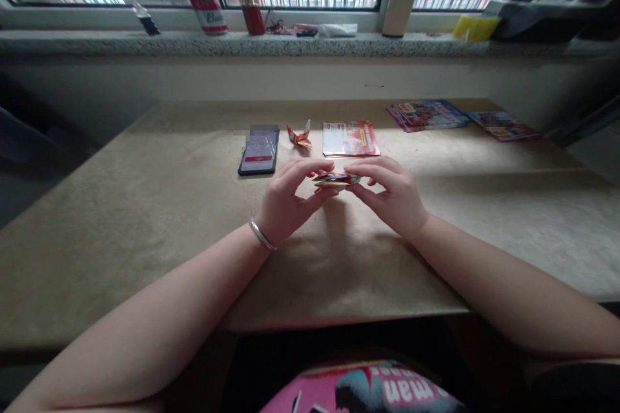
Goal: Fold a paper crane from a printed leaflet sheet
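Head view: left hand [289,197] at nine o'clock, right hand [397,197] at three, both pinch the folded paper [338,179] between them — uneven pulling could tear its creases.

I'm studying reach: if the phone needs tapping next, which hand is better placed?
Probably the left hand: it's nearer the phone; the right hand is farther off. Both hold the folded paper.
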Demonstrator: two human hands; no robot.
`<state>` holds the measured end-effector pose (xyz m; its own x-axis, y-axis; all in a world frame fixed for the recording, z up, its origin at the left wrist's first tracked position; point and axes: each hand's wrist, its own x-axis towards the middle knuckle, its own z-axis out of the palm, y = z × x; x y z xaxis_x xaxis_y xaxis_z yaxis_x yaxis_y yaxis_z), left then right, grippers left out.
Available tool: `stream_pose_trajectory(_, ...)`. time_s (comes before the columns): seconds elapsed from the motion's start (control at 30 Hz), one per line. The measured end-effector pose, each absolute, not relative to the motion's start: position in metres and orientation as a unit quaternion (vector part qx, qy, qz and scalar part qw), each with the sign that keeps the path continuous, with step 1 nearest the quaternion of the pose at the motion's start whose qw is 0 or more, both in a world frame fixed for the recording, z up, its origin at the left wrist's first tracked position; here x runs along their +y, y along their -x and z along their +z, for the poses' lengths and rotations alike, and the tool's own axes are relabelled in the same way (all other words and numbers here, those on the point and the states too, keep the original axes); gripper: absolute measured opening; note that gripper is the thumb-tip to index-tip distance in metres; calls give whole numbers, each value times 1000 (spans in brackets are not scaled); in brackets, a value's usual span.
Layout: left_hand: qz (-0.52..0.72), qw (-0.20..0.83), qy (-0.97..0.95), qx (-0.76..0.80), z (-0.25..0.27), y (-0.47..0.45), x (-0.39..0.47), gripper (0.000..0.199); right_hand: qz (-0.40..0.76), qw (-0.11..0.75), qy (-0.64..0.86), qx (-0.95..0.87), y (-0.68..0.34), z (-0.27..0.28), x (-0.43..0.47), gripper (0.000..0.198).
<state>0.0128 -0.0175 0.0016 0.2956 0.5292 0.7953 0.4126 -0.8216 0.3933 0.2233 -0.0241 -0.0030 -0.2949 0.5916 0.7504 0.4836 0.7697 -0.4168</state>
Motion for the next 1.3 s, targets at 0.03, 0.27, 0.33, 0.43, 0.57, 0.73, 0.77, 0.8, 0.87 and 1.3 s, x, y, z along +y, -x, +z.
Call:
stream_pose_trajectory(0.03, 521, 65, -801, 289, 1, -13, -17, 28, 48, 493, 332, -803, -223, -3, -24, 23)
stream_pose_trajectory(0.27, 548, 116, -788, 255, 0, -15, -15, 15, 7, 507, 311, -804, -222, -3, -22, 22)
stream_pose_trajectory(0.33, 553, 123, -785, 250, -1, -16, -15, 15, -4, 512, 306, -803, -222, -2, -22, 22)
stream_pose_trajectory(0.43, 557, 130, -783, 245, -2, -16, -15, 14, -8, 518, 300, -801, -221, 0, -22, 22)
stream_pose_trajectory(0.57, 559, 116, -787, 232, -1, -15, -15, 17, 15, 519, 315, -795, -221, 1, -22, 21)
stream_pose_trajectory(0.73, 530, 86, -813, 225, 1, -12, -14, 32, 27, 514, 310, -799, -224, 0, -21, 23)
stream_pose_trajectory(0.77, 525, 83, -818, 222, 1, -11, -14, 32, 27, 514, 305, -801, -224, 0, -20, 24)
stream_pose_trajectory(0.8, 521, 82, -821, 219, 1, -11, -14, 31, 28, 515, 301, -802, -224, -1, -20, 24)
stream_pose_trajectory(0.87, 518, 87, -822, 218, 1, -11, -14, 26, 29, 516, 299, -802, -224, -1, -20, 24)
stream_pose_trajectory(1.3, 548, 118, -790, 249, 1, -16, -18, 14, 44, 526, 310, -791, -220, 2, -24, 19)
